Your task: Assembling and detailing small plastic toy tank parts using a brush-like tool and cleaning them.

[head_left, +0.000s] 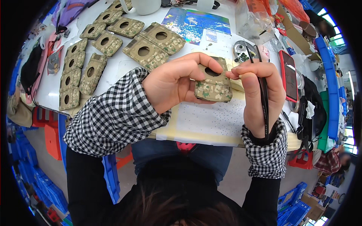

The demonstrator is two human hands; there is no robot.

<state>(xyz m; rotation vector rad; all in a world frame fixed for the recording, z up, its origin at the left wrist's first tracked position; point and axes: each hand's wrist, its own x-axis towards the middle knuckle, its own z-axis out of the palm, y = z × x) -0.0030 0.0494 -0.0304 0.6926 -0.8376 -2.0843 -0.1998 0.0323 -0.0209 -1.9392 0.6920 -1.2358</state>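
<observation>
Camouflage patch (pixel 213 87) with a round hole sits above the near edge of the table (pixel 222 45), held up between both my hands. My left hand (pixel 171 84) has its grip clamped on the patch, thumb underneath and fingers curled over the top edge. My right hand (pixel 260 94) has its grip closed on a pair of black tweezers (pixel 264 100), its fingertips touching the patch's right edge. Below lies a white sheet (pixel 211 120) dotted with tiny specks. More patches (pixel 145 52) lie in rows on the table to the left, and a red phone (pixel 289 75) lies to the right.
</observation>
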